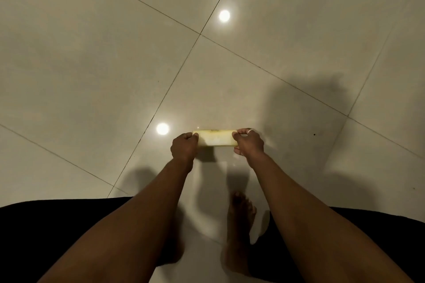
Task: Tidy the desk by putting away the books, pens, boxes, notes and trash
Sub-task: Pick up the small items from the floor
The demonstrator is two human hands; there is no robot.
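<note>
– Box (216, 138), pale yellow, oblong: where is it?
– Out past the bare foot (240, 216), held level over the tiled floor (92, 53). The left hand (184, 148) pinches its left end, the right hand (249, 143) its right end, fingers curled.
– What could go wrong?
– Only the ends are gripped, I judge; a slack pinch could drop it. Farther off, glare spots (224, 15) suggest glossy tiles, so a slip is possible.
</note>
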